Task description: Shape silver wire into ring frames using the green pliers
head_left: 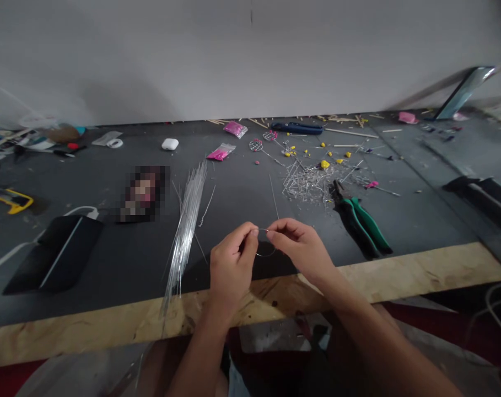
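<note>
Near the front edge of the counter (242, 198): the left hand (232, 256) and right hand (297, 242) are close but apart, with a little gap from fingertip to fingertip
Thin wire (267, 256): right in that gap, held by both hands and bent in a round curve; its top part goes side to side from one hand to the other, and since both touch it, neither is nearer
Left hand grip: thumb and finger pinched on the thin wire
Right hand grip: thumb and finger pinched on the other side of it
Bundle of wires (188, 209): left of the left hand, long way pointing from the front edge toward the wall
Pliers (361, 220): right of the right hand, which is the nearer one, with green and black handles slanting toward the front edge
Cut wire bits (306, 182): in a messy pile past the right hand, by yellow bits (324, 164)
Words to read: none I can make out on the pink packets (221, 152) or the white case (170, 144)
</note>
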`<state>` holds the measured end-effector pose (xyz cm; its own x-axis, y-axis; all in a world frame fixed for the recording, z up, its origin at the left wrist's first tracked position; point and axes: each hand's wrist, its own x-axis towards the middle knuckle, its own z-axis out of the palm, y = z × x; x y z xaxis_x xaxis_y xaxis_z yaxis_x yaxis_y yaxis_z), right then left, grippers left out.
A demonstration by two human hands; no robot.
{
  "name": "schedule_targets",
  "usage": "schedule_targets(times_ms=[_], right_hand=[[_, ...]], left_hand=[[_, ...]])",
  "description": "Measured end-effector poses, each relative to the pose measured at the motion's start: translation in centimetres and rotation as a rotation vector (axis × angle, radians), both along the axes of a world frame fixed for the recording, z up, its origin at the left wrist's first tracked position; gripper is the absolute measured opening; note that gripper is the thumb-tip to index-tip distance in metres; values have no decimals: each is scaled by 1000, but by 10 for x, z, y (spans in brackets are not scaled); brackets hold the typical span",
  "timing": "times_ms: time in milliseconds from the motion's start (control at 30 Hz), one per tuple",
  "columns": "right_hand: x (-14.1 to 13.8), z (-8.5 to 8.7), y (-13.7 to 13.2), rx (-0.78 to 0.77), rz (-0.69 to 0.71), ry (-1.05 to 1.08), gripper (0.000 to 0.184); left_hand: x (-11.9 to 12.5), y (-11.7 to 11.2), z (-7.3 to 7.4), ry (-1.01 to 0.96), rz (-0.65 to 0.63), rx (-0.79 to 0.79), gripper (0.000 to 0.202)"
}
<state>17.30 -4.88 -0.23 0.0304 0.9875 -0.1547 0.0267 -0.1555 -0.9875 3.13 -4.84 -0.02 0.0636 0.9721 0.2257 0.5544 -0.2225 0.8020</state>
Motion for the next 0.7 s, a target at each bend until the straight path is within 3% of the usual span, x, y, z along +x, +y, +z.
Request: schedule_targets(times_ms=[233,433,700], right_hand=[[-5,-3,0,27,-19,-80,12],[1,1,2,-23,52,-29,12],[14,0,5,-24,167,-127,6]], left_hand=[[1,-1,-3,82,-25,31,16],[-1,-1,0,89,-116,8,20],[-2,0,1,138,-223,15,21]])
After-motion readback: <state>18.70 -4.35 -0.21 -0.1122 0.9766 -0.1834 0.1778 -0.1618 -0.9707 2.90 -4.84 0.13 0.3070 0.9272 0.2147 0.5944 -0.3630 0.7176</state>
